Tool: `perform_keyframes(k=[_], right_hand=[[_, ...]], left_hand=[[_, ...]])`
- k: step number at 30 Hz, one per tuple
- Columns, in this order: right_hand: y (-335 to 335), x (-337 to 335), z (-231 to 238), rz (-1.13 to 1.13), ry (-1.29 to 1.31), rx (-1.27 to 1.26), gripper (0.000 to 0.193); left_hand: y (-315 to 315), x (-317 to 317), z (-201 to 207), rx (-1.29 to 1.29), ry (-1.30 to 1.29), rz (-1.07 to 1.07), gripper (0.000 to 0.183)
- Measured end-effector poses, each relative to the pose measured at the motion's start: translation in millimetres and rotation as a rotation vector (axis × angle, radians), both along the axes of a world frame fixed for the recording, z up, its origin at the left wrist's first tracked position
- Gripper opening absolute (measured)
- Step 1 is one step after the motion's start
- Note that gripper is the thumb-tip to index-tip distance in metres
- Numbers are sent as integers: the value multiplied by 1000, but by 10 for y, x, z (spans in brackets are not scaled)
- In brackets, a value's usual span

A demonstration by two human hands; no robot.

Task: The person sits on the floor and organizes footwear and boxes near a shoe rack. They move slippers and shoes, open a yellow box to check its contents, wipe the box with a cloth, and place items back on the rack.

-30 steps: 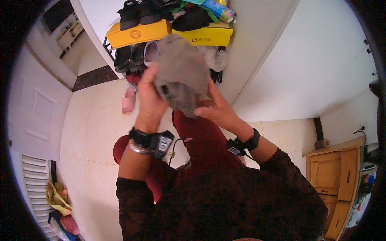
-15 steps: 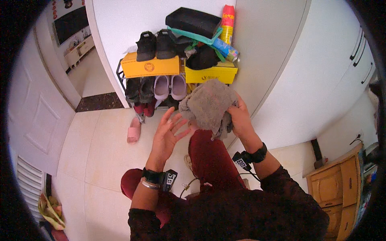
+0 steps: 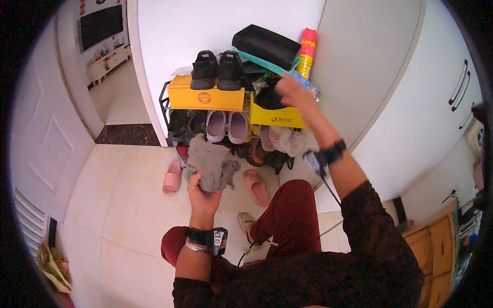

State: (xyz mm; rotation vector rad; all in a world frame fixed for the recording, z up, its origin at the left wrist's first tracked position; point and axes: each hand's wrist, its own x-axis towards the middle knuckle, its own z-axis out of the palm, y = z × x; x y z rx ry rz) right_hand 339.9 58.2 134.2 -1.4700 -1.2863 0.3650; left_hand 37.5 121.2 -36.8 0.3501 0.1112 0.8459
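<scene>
Holding the cloth, the left hand clasps its near edge, the bulk rising just beyond the fingers. The cloth has passed over from the right hand, leaving that hand free to work at the black shoe, just beside its fingertips, above the yellow box; blur hides whether it grips.

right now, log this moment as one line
left hand: holding grey cloth | right hand: at black item on yellow box, grip unclear | nearby: black shoes on orange box, pink slippers
</scene>
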Motion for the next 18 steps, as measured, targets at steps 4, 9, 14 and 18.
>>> perform_keyframes(k=[4,9,14,18], right_hand=[[486,883,156,-323,508,116,74],[811,1272,175,-103,571,25,88],[1068,1348,170,-230,494,41,69],[1183,1501,64,-314,399,89,50]], left_hand=[[70,-196,-27,11,17,127,60],[57,-319,-152,-38,89,114,61],[78,-398,-228,-1,86,119,61],[79,-433,-193,-26,102,176,62]])
